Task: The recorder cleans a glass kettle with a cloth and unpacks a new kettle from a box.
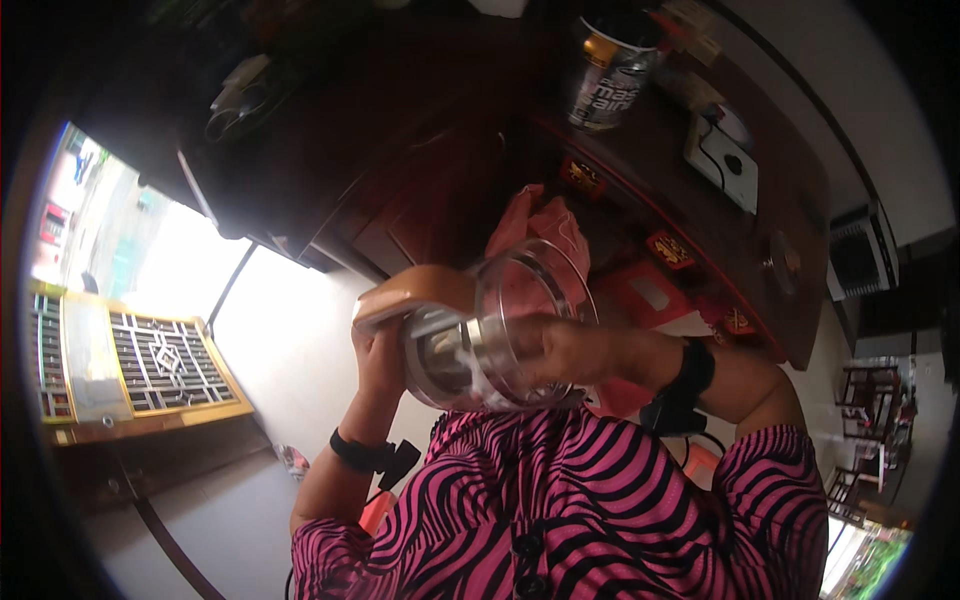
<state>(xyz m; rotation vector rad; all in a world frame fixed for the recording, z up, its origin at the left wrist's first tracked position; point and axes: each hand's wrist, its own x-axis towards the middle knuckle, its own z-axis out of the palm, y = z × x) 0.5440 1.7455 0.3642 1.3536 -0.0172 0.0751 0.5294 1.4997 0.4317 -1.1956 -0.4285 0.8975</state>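
Note:
Close in front of my striped shirt, a clear jug [442,364] is held tilted, its round mouth facing right. My left hand [379,360] is closed around its tan handle [420,291]. My right hand [562,349], blurred, is at the jug's mouth with its fingers reaching inside. A whitish patch [480,382] shows within the jug near those fingers; whether it is cloth or suds is unclear. The right fingertips are hard to make out through the glass. Just beyond the jug hangs a pinkish-red cloth [559,221], partly seen through the clear wall.
A dark wooden table [780,180] stands ahead to the right, bearing a black printed tub [615,75] and a white device with a cable [724,161]. Beneath it is a red plastic stool [645,292]. A wooden-framed metal grille [169,360] stands left. Chairs [866,405] are far right.

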